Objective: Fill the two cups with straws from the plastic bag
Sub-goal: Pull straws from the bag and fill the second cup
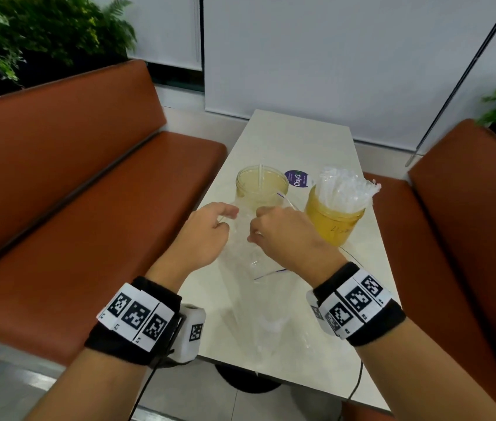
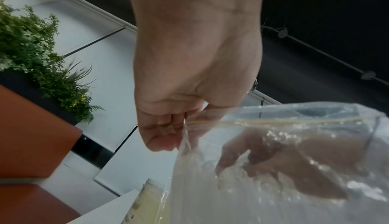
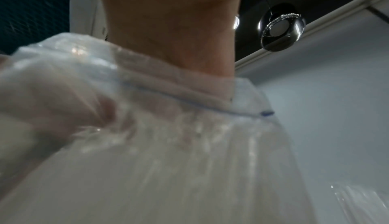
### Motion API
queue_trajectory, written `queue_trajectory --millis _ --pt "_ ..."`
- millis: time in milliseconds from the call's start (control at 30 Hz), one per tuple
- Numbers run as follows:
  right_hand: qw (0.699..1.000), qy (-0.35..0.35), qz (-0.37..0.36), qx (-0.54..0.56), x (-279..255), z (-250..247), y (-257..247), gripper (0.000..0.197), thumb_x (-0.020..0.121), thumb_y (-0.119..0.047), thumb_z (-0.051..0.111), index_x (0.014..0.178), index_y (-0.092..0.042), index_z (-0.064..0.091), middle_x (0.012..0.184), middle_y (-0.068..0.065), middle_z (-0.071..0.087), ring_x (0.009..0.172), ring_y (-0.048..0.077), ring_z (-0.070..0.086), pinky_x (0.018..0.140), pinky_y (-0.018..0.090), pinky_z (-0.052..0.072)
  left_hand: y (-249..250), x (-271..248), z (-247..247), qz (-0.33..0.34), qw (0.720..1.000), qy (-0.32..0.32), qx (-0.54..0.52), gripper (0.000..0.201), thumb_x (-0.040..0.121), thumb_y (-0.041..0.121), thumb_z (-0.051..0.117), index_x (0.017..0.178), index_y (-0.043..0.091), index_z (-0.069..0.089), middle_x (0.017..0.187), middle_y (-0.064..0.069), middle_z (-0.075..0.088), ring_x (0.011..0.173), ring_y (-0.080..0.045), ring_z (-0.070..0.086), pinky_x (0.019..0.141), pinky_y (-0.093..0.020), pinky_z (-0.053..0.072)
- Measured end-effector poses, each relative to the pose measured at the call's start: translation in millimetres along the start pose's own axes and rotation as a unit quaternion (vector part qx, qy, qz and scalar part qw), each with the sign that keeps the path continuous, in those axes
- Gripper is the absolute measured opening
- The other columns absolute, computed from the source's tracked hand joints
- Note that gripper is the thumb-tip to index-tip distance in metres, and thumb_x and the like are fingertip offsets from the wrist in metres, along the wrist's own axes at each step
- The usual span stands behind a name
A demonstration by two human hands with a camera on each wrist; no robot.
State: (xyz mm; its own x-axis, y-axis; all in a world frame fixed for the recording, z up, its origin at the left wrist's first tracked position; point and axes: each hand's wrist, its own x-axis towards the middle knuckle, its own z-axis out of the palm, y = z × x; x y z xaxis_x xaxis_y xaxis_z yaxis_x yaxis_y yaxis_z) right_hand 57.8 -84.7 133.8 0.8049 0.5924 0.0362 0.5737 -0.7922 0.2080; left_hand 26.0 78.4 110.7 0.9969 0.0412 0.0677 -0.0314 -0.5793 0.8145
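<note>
Two yellowish translucent cups stand on the pale table (image 1: 295, 138). The left cup (image 1: 261, 185) holds one straw. The right cup (image 1: 333, 221) is packed with wrapped straws (image 1: 344, 186). I hold a clear zip bag (image 1: 253, 268) up just in front of the cups. My left hand (image 1: 213, 226) pinches the bag's rim (image 2: 185, 126). My right hand (image 1: 277, 229) reaches into the bag's mouth. Seen through the plastic, my right hand's fingers (image 2: 284, 169) are curled round what looks like wrapped straws. In the right wrist view the bag (image 3: 168, 161) blurs over that hand.
Orange bench seats flank the table, one on the left (image 1: 88, 192) and one on the right (image 1: 468, 223). A purple sticker (image 1: 297, 178) lies between the cups. A thin cable (image 1: 359, 256) runs along the table's right side. Plants (image 1: 28, 41) stand behind the left bench.
</note>
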Motion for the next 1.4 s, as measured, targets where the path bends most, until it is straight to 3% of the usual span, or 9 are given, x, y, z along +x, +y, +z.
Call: queue_trajectory --millis 233,433,567,767,900,1033,1200,1300,1400 --pt "0.978 0.018 0.016 0.205 9 -21 16 0.021 0.099 -0.022 0.063 0.108 -0.01 0.078 0.104 0.009 0.069 0.094 0.024 0.067 0.077 0.028 0.049 -3 -2 14 0.008 1.0 -0.016 -0.003 0.071 0.075 0.052 0.081 0.137 0.026 0.057 0.127 0.009 0.054 0.112 -0.013 0.053 0.077 -0.015 0.04" --pt "0.966 0.094 -0.02 0.239 18 -60 9 0.014 0.094 -0.016 0.067 0.093 -0.015 0.081 0.085 -0.002 0.068 0.079 0.016 0.063 0.08 0.034 0.056 -1 3 35 -0.022 0.999 0.031 0.014 0.098 0.039 0.089 0.075 0.115 0.031 0.055 0.112 0.005 0.055 0.107 -0.017 0.054 0.085 -0.032 0.051" --pt "0.94 0.14 -0.044 0.308 22 -77 2 0.01 0.091 -0.026 0.074 0.091 -0.018 0.081 0.084 -0.006 0.071 0.069 0.003 0.056 0.078 0.021 0.051 1 7 46 -0.042 0.988 0.085 -0.118 0.052 0.055 0.064 0.09 0.095 0.052 0.06 0.112 0.005 0.062 0.106 -0.012 0.06 0.084 -0.034 0.055" --pt "0.836 0.135 0.029 0.531 22 -45 -1 0.063 0.076 -0.06 0.078 0.128 -0.028 0.057 0.097 -0.009 0.067 0.082 -0.001 0.061 0.079 0.019 0.049 -13 15 46 -0.041 0.972 0.116 -0.2 0.039 0.081 0.037 0.081 0.115 0.027 0.065 0.097 0.009 0.075 0.093 -0.003 0.071 0.076 -0.025 0.058" --pt "0.856 0.052 0.035 0.513 30 -12 -10 0.05 0.072 -0.051 0.086 0.099 -0.014 0.067 0.09 -0.005 0.069 0.086 0.011 0.066 0.076 0.028 0.052 -10 16 46 -0.014 0.973 0.111 -0.2 0.009 0.096 0.013 0.062 0.103 0.016 0.056 0.084 0.015 0.057 0.073 0.008 0.058 0.064 -0.008 0.047" --pt "0.848 0.088 0.043 0.521 41 7 -25 0.036 0.09 -0.037 0.074 0.065 -0.019 0.055 0.064 -0.004 0.058 0.062 0.015 0.057 0.061 0.032 0.049 -9 17 41 -0.008 0.971 0.114 -0.21 0.016 0.072 0.038 0.059 0.081 0.025 0.062 0.081 0.006 0.065 0.078 -0.001 0.064 0.07 -0.019 0.052" --pt "0.832 0.137 0.037 0.536 47 -8 -29 0.02 0.099 -0.033 0.062 0.081 -0.024 0.061 0.069 -0.008 0.069 0.068 0.009 0.069 0.073 0.033 0.056 -21 17 31 -0.026 0.985 0.087 -0.15 0.04 0.067 0.028 0.089 0.099 0.027 0.064 0.092 0.013 0.064 0.089 -0.011 0.061 0.069 -0.017 0.05" --pt "0.809 0.166 0.003 0.563 53 -41 -23 0.022 0.103 -0.032 0.057 0.083 -0.024 0.061 0.067 -0.002 0.074 0.064 0.008 0.07 0.074 0.025 0.053 -26 16 24 -0.045 0.992 0.07 -0.097 0.06 0.051 0.061 0.089 0.09 0.017 0.073 0.101 0.002 0.067 0.093 -0.015 0.065 0.068 -0.033 0.056" --pt "0.779 0.219 -0.013 0.587 63 -84 -9 0.033 0.103 -0.032 0.055 0.078 -0.015 0.066 0.067 0.005 0.075 0.063 0.017 0.07 0.073 0.032 0.051 -32 13 16 -0.063 0.994 0.062 -0.065 0.059 0.053 0.06 0.091 0.094 0.022 0.075 0.104 0.009 0.059 0.093 -0.007 0.059 0.067 -0.022 0.049"
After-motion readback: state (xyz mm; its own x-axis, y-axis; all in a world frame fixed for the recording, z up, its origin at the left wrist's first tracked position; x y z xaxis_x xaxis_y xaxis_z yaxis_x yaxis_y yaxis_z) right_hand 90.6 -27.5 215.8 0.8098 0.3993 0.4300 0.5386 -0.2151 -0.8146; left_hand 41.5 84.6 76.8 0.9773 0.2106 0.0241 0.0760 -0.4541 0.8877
